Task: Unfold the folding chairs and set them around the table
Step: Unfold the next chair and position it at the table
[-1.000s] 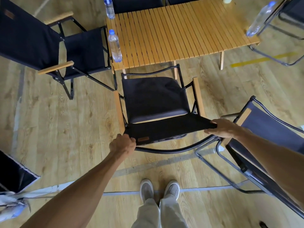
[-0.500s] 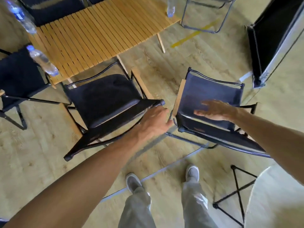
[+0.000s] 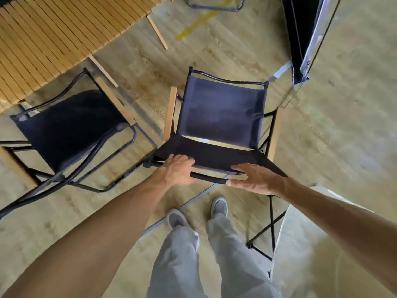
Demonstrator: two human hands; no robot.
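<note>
Two hands at the backrest top of an unfolded dark chair: left hand curled over the rail, right hand flat, fingers spread, resting on it. Beyond, left, second chair tucked against the slatted table edge.

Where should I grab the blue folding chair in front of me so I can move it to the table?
Probably take the blue folding chair by its backrest top rail, from behind where you stand. That rail is the nearest part, and your left hand and right hand already sit at it, apart. The wooden armrests sit farther off.
</note>
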